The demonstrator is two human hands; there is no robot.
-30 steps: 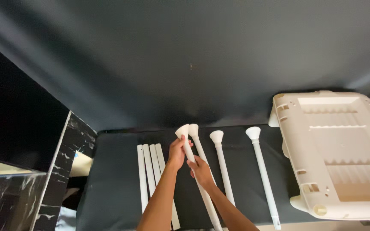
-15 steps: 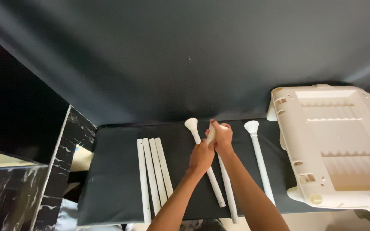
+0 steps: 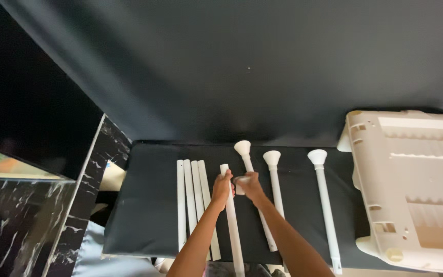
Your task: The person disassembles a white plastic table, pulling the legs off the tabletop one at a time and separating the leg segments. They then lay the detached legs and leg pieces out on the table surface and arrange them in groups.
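Plastic panel [image 3: 416, 190]: cream, cut off at right edge.
Dark mat [image 3: 144, 205]: near edge partly hidden.
Plain tube [image 3: 230, 215]: left hand [image 3: 222, 187] wraps its upper end; bottom out of frame.
Small cap [image 3: 241, 183]: clutched by right hand [image 3: 250, 185], shape unclear.

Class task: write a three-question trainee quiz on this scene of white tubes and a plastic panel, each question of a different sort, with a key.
1. True or false: the left hand grips a plain tube.
2. How many flared tubes lie free on the dark mat?
3. The panel lies A) left of the mat, B) right of the mat, C) on the tubes.

Key: 1 true; 2 three; 3 B. The right hand holds a small white piece.
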